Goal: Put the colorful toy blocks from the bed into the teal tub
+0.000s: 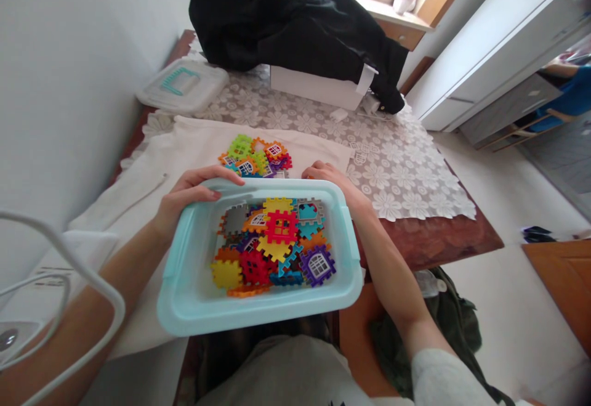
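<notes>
A pale blue plastic bin (203,313), tilted toward me, holds many colourful notched building tiles (281,227), some with window inserts. My left hand (198,190) grips the bin's far-left rim, fingers over the edge. My right hand (330,178) is beyond the far-right rim, low over the cloth, fingers curled; its fingertips are partly hidden, with a small orange bit beside them. Just past the bin, a loose pile of similar tiles (256,156) in green, orange, purple and red lies on the white cloth (198,138).
A translucent lid (182,85) with a teal handle lies at the back left. Black fabric (300,30) drapes over a white box (314,87) at the back. A white cable (92,270) loops at left. A lace tablecloth (406,172) covers the table. Part of another person (566,101) shows far right.
</notes>
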{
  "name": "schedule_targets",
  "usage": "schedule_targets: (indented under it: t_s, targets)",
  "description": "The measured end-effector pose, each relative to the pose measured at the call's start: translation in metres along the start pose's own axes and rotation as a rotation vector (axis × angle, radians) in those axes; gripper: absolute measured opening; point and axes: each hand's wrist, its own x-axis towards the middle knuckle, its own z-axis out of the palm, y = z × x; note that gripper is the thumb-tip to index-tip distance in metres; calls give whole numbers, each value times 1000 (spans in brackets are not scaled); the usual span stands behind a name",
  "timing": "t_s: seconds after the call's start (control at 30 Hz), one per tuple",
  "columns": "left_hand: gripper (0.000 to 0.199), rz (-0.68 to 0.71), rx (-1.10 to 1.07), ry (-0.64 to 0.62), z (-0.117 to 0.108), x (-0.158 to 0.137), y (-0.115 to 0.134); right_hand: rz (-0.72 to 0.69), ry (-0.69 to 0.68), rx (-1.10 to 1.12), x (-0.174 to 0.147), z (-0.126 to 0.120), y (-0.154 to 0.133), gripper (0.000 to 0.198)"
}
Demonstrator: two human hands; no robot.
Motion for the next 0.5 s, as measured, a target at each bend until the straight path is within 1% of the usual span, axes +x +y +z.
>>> schedule_targets:
  t_s: [0.1,0.2,0.23,0.3,0.4,0.47,0.5]
  targets:
    - [26,15,8,19,1,0,0,17,-11,-16,5,0,0,13]
    - [26,12,6,36,3,0,0,33,76,77,13,1,4,18]
    - [25,11,5,35,3,0,0,37,125,154,16,1,5,19]
    - [25,12,9,30,3,0,1,38,221,378,20,-1,9,22]
    - [24,11,18,22,2,0,1,5,341,774,18,-9,9,37]
    - [25,4,13,8,0,1,0,-71,371,961,12,-15,4,48]
    - [25,5,8,0,-2,2,-2,-138,352,1021,8,-19,1,52]
